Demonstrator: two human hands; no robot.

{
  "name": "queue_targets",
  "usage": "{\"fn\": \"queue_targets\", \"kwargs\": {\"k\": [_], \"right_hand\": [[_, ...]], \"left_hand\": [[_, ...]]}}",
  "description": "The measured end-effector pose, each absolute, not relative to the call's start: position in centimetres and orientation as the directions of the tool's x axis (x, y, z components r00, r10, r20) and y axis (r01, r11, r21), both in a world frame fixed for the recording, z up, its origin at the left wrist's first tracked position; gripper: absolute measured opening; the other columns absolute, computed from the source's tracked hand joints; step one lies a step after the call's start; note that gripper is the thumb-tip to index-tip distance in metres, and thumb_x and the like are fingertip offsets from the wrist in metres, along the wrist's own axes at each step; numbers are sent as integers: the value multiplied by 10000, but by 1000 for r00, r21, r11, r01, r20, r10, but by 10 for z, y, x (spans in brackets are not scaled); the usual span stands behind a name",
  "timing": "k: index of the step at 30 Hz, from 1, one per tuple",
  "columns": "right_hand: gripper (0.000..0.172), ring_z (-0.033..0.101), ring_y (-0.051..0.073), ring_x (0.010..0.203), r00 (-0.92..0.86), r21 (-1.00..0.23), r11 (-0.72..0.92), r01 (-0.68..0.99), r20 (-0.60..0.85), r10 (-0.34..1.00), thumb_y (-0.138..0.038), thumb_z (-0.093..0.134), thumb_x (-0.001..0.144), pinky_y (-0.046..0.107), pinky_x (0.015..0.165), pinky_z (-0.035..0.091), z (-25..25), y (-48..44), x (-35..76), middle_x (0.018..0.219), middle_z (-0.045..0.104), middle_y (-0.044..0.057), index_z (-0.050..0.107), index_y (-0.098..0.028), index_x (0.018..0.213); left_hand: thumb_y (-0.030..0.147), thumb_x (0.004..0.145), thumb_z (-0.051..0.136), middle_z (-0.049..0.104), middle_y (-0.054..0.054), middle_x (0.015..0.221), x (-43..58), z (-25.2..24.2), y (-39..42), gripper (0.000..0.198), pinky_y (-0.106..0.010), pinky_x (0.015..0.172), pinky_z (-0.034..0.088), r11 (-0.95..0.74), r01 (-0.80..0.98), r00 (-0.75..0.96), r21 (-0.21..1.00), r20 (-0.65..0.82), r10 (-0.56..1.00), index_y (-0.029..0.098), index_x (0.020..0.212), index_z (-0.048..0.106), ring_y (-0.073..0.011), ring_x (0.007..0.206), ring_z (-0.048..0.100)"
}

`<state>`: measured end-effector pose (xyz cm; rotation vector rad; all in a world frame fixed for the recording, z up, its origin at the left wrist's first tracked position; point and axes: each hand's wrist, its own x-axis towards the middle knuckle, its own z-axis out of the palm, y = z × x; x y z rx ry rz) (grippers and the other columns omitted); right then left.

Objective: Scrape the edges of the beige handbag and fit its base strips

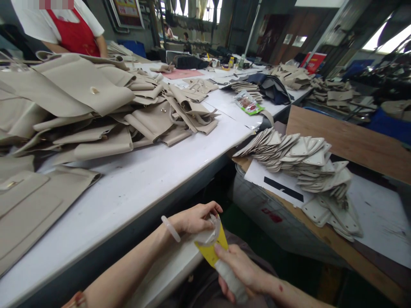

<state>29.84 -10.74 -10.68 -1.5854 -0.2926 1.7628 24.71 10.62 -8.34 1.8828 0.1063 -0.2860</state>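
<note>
Over the lap, my right hand [236, 267] grips a yellow piece [210, 252] with its thumb on top, and a pale rolled material [229, 280] hangs under that hand. My left hand [201, 218], with a pale bangle [170, 229] at its wrist, has its fingers curled at a whitish, partly clear item [208, 233] at the top of the yellow piece. What exactly the left fingertips pinch is too small to tell. A pale sheet of material [170, 265] lies below the left forearm.
Beige leather-like pieces [86, 85] pile up on the white table [128, 184] at left. Stacked pale flaps [308, 149] and a black strip [283, 189] lie on a board over a grey bin [257, 214] at right. A person in a red apron [75, 32] stands behind the pile.
</note>
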Motion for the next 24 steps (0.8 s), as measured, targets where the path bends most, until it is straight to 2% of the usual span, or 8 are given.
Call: {"fn": "queue_targets", "kwargs": {"k": [7, 10, 13, 17, 21, 24], "right_hand": [[578, 459, 131, 279, 5, -554, -654, -514, -765, 644, -684, 425, 892, 187, 252, 316, -103, -83, 279, 429, 545, 45, 542, -148, 711], [602, 460, 138, 274, -2, -512, -658, -552, -789, 615, -620, 315, 968, 200, 257, 352, -102, -74, 270, 403, 518, 48, 514, -153, 645], [672, 456, 140, 273, -4, -492, -661, -567, -800, 599, -589, 218, 1001, 228, 276, 396, -104, -70, 262, 387, 486, 42, 496, -150, 576], [660, 455, 123, 305, -71, -501, -691, -521, -781, 620, -652, 279, 969, 213, 320, 389, -106, -82, 261, 444, 523, 30, 562, -134, 673], [622, 469, 84, 406, -186, -660, -681, -317, -661, 727, -693, 540, 825, 169, 391, 327, -96, -109, 275, 550, 577, 37, 697, -92, 785], [528, 507, 87, 529, -194, -758, -605, -242, -573, 796, -631, 670, 721, 171, 480, 371, -82, -127, 290, 687, 627, 36, 725, -123, 856]], "left_hand": [[236, 746, 583, 659, -57, 1062, 247, -84, 104, 459, -301, 761, 497, -228, 251, 959, 941, -273, -69, 183, 1194, 497, -195, 878, 623], [317, 763, 643, 663, -56, 1060, 246, -83, 103, 492, -299, 747, 494, -243, 245, 963, 939, -265, -52, 185, 1210, 486, -194, 865, 622], [339, 704, 743, 667, -38, 1067, 245, -81, 101, 613, -286, 729, 484, -323, 275, 956, 906, -292, -6, 202, 1243, 488, -192, 856, 628], [288, 668, 755, 645, -48, 1148, 244, -77, 96, 738, -281, 738, 487, -379, 348, 932, 858, -360, 42, 217, 1336, 450, -195, 888, 632], [283, 659, 740, 572, -92, 1294, 240, -70, 93, 918, -273, 653, 496, -310, 440, 895, 843, -439, 77, 237, 1465, 304, -185, 823, 631], [265, 650, 763, 551, -87, 1337, 235, -63, 94, 987, -320, 804, 501, -317, 405, 914, 857, -391, 111, 281, 1500, 263, -223, 965, 621]]}}
